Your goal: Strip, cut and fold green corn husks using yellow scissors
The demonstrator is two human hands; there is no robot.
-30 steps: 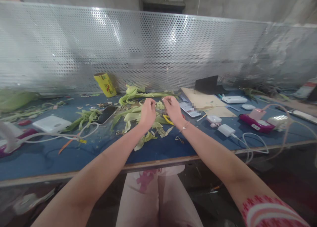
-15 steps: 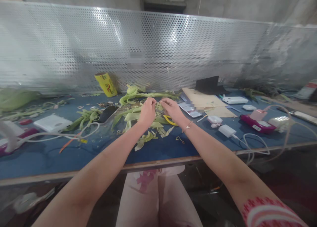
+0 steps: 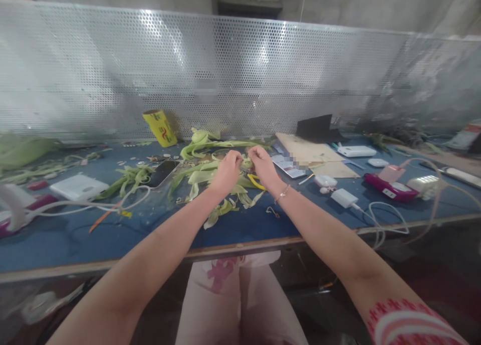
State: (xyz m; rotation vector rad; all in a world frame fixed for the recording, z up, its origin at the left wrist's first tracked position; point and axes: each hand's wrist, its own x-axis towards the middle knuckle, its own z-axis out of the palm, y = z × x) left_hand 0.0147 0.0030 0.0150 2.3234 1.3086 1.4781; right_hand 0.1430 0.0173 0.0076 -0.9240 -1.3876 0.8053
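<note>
My left hand [image 3: 227,171] and my right hand [image 3: 263,167] are close together over the middle of the blue table, fingers pinched. A small pale-greenish bit [image 3: 246,162] shows between the fingertips, too small to name; the fingers hide what each hand grips. Beneath and in front of them spread long pale-green leaf-like strips [image 3: 203,177], some curled at the ends. A yellow-handled tool [image 3: 257,182] lies just under my right hand, its far end hidden. Behind the hands a bundle of green strips [image 3: 203,140] lies across the table.
A yellow tube [image 3: 161,128] leans near the perforated metal screen [image 3: 240,74]. Left are a dark phone [image 3: 164,173], a white box [image 3: 79,187] and cables. Right are cardboard sheets [image 3: 311,152], a lit phone [image 3: 287,165], a white charger [image 3: 344,198] and a magenta power strip [image 3: 391,188].
My left hand has shifted slightly right. My right fingers have turned and curled more upright, and the gap between the fingertips looks a little wider. The things on the table lie as before.
</note>
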